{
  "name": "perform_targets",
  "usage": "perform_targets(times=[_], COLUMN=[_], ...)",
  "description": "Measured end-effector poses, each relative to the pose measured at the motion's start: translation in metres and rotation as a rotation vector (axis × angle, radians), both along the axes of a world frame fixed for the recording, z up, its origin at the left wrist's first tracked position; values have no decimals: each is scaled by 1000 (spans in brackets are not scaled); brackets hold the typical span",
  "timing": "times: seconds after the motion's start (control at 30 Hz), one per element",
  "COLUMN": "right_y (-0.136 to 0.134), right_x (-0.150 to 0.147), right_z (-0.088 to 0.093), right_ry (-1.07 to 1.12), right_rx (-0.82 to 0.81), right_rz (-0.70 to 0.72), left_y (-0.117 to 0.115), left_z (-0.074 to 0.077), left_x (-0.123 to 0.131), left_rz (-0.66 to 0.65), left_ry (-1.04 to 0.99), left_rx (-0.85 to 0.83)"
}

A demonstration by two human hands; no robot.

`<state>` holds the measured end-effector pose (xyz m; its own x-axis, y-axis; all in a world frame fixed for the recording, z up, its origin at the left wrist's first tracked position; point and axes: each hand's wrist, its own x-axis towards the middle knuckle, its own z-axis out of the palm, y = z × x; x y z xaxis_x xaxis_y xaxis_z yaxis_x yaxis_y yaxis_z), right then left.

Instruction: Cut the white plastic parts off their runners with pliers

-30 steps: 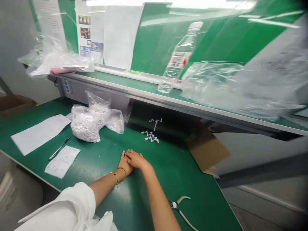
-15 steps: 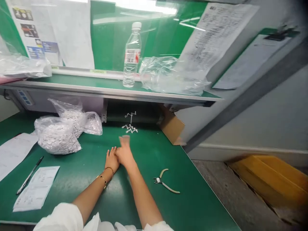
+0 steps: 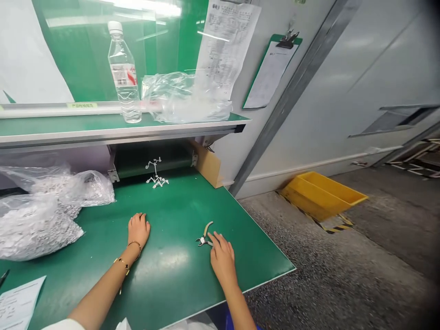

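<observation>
Two bare hands part over a green worktop (image 3: 172, 211): the left hand (image 3: 139, 228) rests palm down, fingers loosely extended, nothing visible in its hold, while the right hand (image 3: 222, 256) covers part of one handle of a pair of pliers (image 3: 202, 240). Whether its fingers have closed around that handle cannot be told. The pliers lie on the worktop, jaws apart, not yet lifted. Work appears to be at an early point: the white branched pieces (image 3: 157, 181) sit near the back, out of both hands' touch, while bags of small white bits (image 3: 34, 227) stand filled at left.

By count: one pair of pliers, what look like three bags, one bottle (image 3: 123, 75) on the shelf (image 3: 68, 123), one clipboard (image 3: 268, 78) and one yellow bin (image 3: 323, 197). The branched pieces overlap, making their exact number unclear.
</observation>
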<state>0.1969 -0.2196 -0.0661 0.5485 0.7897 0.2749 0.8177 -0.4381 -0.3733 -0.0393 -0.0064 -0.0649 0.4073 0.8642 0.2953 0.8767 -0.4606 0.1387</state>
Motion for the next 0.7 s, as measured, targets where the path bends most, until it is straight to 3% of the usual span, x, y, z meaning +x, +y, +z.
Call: perform_targets(times=[0.13, 0.33, 0.43, 0.5, 0.57, 0.63, 0.7], right_y=[-6, 0, -1, -1, 0, 0, -1], right_x=[-7, -8, -12, -13, -13, -12, -12], right_z=[-10, 3, 11, 15, 18, 20, 21], right_ry=[-54, -23, 38, 75, 110, 140, 160], right_rx=[-74, -17, -2, 7, 23, 41, 52], right_rz=[16, -6, -41, -54, -60, -71, -74], left_y=[32, 106, 136, 153, 166, 168, 155], left_z=[24, 107, 140, 150, 150, 144, 133], left_x=[18, 65, 79, 84, 88, 87, 78], left_rz=[-33, 74, -50, -112, -92, -48, 25], left_ry=[-5, -28, 85, 109, 97, -24, -237], left_rx=[37, 251, 215, 170, 141, 105, 85])
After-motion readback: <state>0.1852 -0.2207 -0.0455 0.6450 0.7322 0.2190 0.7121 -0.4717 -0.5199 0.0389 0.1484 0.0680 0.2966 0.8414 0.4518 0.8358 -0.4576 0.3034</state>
